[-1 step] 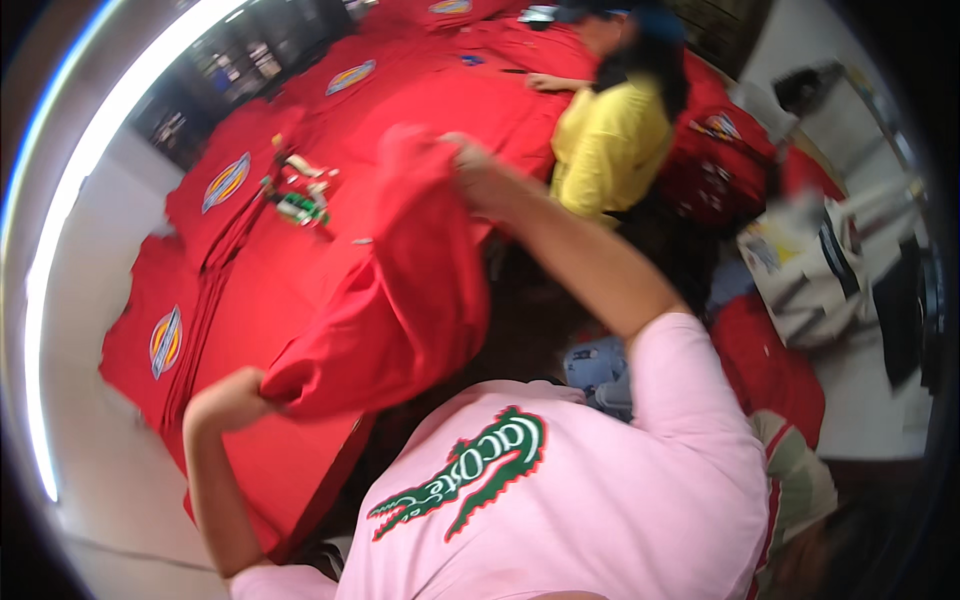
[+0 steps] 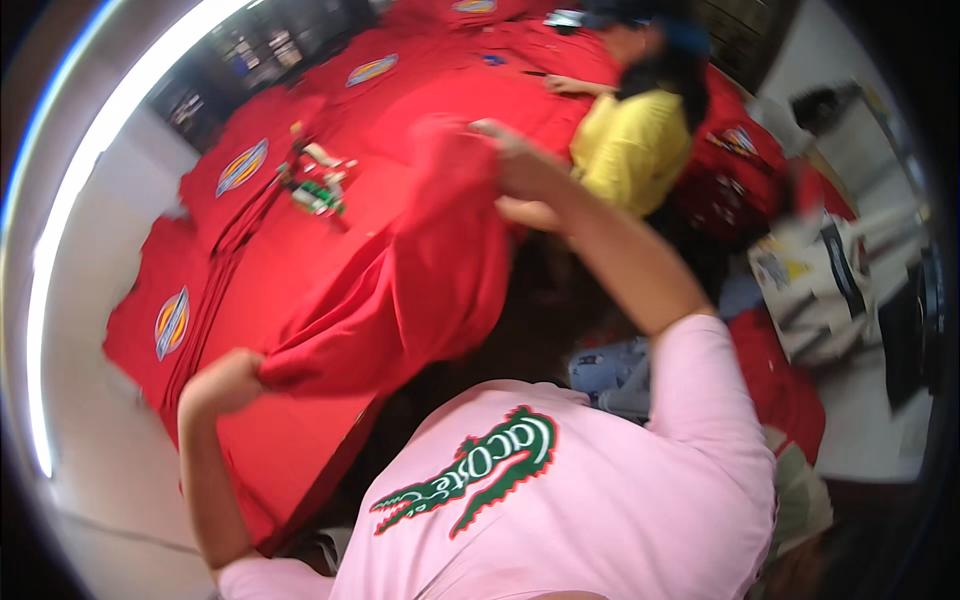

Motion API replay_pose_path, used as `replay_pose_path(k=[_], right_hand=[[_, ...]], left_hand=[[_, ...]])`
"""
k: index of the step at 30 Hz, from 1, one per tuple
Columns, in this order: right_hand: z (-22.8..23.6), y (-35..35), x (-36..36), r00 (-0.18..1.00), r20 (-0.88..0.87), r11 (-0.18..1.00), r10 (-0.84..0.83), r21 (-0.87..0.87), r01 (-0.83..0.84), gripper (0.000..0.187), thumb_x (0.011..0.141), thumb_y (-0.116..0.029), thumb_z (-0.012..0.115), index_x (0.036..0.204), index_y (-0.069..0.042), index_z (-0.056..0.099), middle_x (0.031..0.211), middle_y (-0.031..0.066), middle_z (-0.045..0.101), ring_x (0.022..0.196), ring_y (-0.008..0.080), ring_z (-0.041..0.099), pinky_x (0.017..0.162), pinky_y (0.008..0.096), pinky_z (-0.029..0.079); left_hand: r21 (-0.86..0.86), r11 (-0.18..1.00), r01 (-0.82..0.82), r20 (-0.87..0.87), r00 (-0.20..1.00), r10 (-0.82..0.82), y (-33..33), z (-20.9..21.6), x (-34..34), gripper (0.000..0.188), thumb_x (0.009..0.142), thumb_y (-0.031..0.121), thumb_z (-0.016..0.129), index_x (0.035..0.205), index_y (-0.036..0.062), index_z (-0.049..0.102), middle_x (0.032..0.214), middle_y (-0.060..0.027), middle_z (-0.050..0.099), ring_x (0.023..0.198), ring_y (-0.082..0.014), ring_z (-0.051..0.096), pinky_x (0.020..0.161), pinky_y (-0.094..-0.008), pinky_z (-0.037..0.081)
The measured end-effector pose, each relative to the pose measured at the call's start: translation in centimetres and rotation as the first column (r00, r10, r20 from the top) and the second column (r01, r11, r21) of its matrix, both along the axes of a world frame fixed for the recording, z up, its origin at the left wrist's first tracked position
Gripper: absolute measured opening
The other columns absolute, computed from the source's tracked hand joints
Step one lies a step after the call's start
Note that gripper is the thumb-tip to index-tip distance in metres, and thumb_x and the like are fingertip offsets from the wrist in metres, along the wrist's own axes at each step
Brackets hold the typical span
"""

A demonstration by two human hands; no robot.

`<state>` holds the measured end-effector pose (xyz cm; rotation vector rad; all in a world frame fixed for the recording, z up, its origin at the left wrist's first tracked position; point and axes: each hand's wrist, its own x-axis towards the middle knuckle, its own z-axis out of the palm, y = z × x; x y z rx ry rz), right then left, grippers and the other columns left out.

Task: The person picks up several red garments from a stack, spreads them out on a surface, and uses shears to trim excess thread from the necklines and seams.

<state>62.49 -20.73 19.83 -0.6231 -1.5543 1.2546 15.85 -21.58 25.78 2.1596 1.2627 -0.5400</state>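
Note:
A red shirt is stretched out between my hands, bunched and blurred at its raised right end. My left hand pinches its lower left corner, with the fingertips partly behind the cloth. My right hand is raised farther away and grips the upper end, the wrist turned so that part of the grip is hidden. Beneath the shirt lies a table covered in red. More red shirts with oval patches, one of them a near-left shirt, lie along its left side.
A small pile of green, white and tan items lies on the red cloth. A co-worker in a yellow top leans over the far right side, one hand on the table. Pale bags and folded denim are at the right.
The whole view has shifted slightly, so most far things sit farther right. The shirt is still in both hands, and its raised end has swung right with my right hand.

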Motion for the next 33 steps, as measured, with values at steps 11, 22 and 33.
replay_pose_path(k=[11, 22, 33], right_hand=[[22.4, -2.9, 2.1, -0.06, 0.433, 0.437, -0.9, 0.894, -0.104, 0.029, 0.085, -0.018, 0.075, 0.111, -0.006, 0.072, 0.102, 0.0148, 0.07, 0.096, 0.033, 0.071, 0.085, 0.0391, 0.056], [24.8, 4.1, 3.0, 0.079, 0.102, 0.084, -0.992, 0.974, -0.211, 0.025, 0.098, -0.019, 0.068, 0.121, -0.009, 0.072, 0.095, 0.0147, 0.069, 0.083, 0.0332, 0.067, 0.076, 0.0463, 0.052], [23.1, 12.6, 3.7, 0.359, 0.194, 0.246, -0.913, 0.963, 0.106, 0.028, 0.101, -0.022, 0.064, 0.125, -0.013, 0.074, 0.09, 0.0128, 0.074, 0.084, 0.0333, 0.069, 0.086, 0.0459, 0.053]], left_hand=[[0.883, 0.371, -0.288, 0.261, 0.958, 0.121, -5.3, 15.3, -13.4, 0.047, 0.086, 0.012, 0.081, 0.129, 0.0015, 0.067, 0.116, -0.0176, 0.075, 0.108, -0.0342, 0.071, 0.125, -0.0517, 0.024], [0.998, -0.023, -0.061, 0.065, 0.951, 0.304, -14.3, 16.2, -19.3, 0.041, 0.088, 0.008, 0.075, 0.128, 0.0017, 0.067, 0.094, -0.0129, 0.076, 0.08, -0.0262, 0.073, 0.129, -0.0555, 0.024], [0.3, 0.433, -0.85, 0.953, 0.288, -0.095, -28.0, 19.1, -34.5, 0.073, 0.09, 0.037, 0.075, 0.149, 0.0006, 0.053, 0.153, -0.018, 0.053, 0.137, -0.0286, 0.056, 0.119, -0.0456, 0.042]])
